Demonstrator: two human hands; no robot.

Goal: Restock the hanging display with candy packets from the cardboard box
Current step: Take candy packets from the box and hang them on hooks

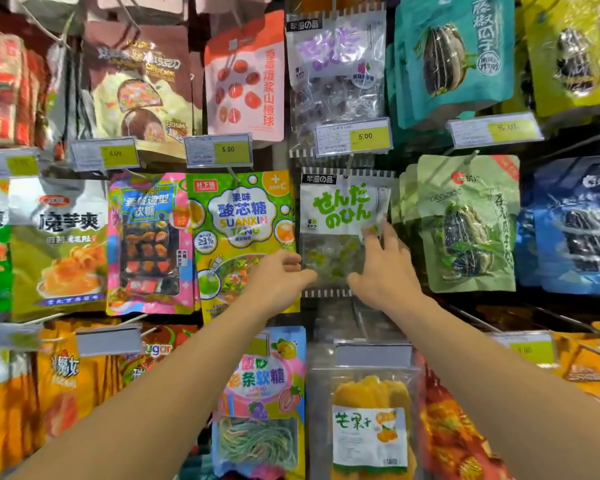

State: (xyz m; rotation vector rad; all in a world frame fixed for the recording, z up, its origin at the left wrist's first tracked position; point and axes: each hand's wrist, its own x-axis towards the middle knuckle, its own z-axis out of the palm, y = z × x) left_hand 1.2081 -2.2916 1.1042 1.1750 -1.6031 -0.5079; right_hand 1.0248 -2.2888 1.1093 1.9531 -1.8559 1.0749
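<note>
A clear candy packet (340,209) with green lettering and a striped border hangs on a peg in the middle row of the display. My left hand (281,275) pinches its lower left edge between thumb and fingers. My right hand (383,265) lies against the packet's lower right part with fingers spread and fairly straight, thumb pointing left under the candies. A similar clear packet with purple lettering (336,57) hangs directly above. The cardboard box is not in view.
Packed snack bags hang all around: a green-yellow sour candy bag (236,230) at the left, green seed bags (465,223) at the right, a mango packet (368,424) below. Price tags (352,136) stick out on peg ends. A bare peg (361,320) runs under the candy packet.
</note>
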